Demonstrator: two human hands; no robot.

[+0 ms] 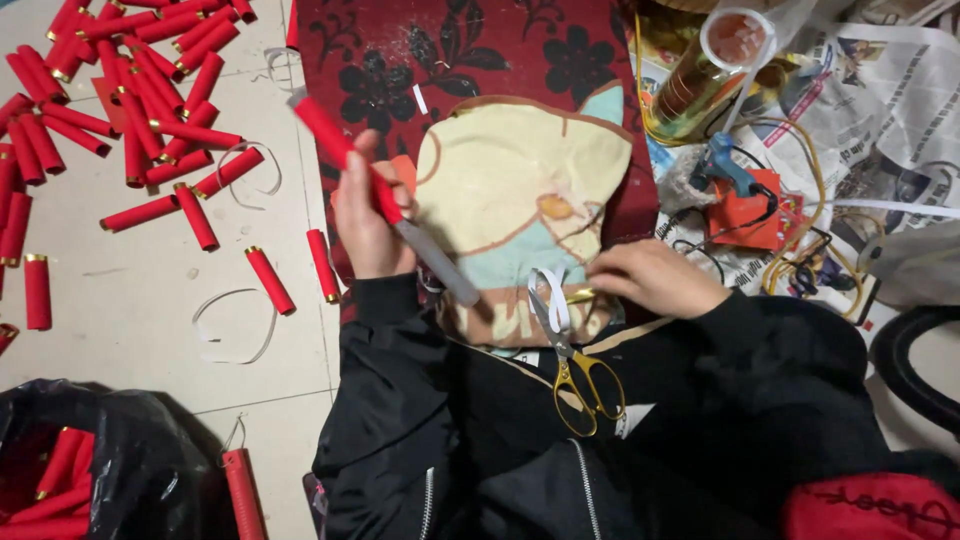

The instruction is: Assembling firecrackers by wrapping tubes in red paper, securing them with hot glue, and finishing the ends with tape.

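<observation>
Newspaper sheets (900, 90) are lying at upper right, under a red rectangular box (748, 215). The left hand (368, 222) is gripping a long red paper tube with a grey end (385, 200), its axis slanting from upper left to lower right at frame centre. The right hand (655, 278) is resting curled on a cream cushion (520, 190), just beside gold-handled scissors (578, 360); its grasp cannot be told

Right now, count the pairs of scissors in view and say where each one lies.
1. The gold-handled metal scissors lie on the person's lap, handles toward the body, blades pointing up under a white paper strip beside the right hand. Others may be hidden among the clutter.
</observation>
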